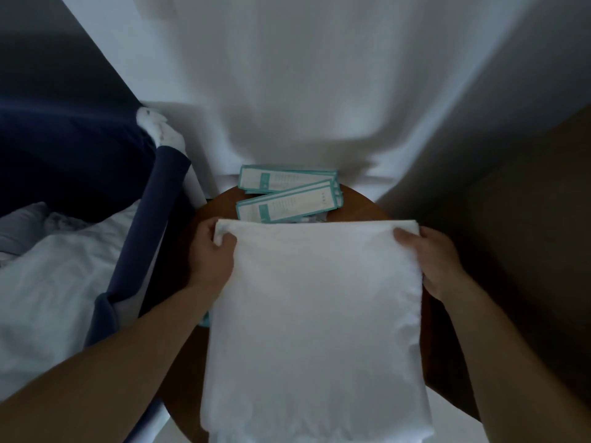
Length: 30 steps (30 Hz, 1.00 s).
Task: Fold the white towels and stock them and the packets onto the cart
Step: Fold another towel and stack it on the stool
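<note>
Nearest to the camera, a white towel (pixel 315 314) is laid flat over the round wooden table (pixel 361 203), and its far corners are gripped by the left hand (pixel 212 254) and the right hand (pixel 431 260), thumbs on top. Teal-edged packets (pixel 287 196) are stacked on the table just behind it. At the left, white cloth (pixel 54 282) is seen in what seems to be a blue-framed cart (pixel 140 251).
</note>
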### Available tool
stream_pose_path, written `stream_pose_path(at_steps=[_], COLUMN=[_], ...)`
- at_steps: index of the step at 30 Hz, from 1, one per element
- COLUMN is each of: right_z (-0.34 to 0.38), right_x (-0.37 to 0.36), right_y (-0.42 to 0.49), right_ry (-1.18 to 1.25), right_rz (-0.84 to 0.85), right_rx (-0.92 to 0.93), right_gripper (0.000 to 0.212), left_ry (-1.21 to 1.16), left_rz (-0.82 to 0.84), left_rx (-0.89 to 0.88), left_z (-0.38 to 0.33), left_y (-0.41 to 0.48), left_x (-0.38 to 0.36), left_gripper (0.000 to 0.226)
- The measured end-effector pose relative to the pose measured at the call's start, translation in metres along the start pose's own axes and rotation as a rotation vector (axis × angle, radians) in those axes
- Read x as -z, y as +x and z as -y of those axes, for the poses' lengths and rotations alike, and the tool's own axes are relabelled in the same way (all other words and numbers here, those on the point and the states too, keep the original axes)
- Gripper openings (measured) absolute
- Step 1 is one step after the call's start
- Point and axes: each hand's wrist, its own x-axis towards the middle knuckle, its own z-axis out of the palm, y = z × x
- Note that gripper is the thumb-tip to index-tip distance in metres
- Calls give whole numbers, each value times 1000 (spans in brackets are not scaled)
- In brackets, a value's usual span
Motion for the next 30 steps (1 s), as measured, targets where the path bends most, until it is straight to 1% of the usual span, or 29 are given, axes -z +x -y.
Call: stream_pose_path(at_steps=[2,5,6,8,11,13,16,19,22,24,26,27,29,30], right_z=[-6,-23,-26,-32,-41,-49,-64,-81,-97,-114,-138,-146,-144,-143], right_x=[-5,-18,-20,-20,-14,-12,-12,-10,-6,-1,5,8,7,6], right_y=[9,14,12,7,-4,-15,-31,-43,-58,-67,-73,-79,-103,-114], right_ry=[-63,-227,-278,-371,-387,-394,-420,-438,-437,-429,-381,-339,-282,-266], right_rz=[-39,-49,-62,-121,-169,-147,-84,-71,-73,-72,-59,-54,-44,-38], right_rx=[-18,-36,-25,0,-20,-71,-115,-117,-114,-113,-126,-136,-167,-179], right_gripper=[10,33,40,49,53,59,65,66,69,80,93,95,92,86], left_ry=[76,273,297,335,495,554,545,516,481,464,437,427,407,388], left_rz=[61,191,199,196,173,192,268,286,298,296,280,280,297,309], left_rx=[0,85,105,82,10,50,123,108,157,182,230,248,312,351], left_z=[0,17,23,33,46,56,67,68,73,85,97,101,109,110], left_y=[8,18,18,11,-12,-31,-56,-75,-93,-108,-123,-130,-140,-145], left_x=[-7,-13,-13,-10,0,8,20,29,39,46,53,55,57,58], left_gripper=[39,51,53,60,71,75,73,62,53,53,59,62,61,58])
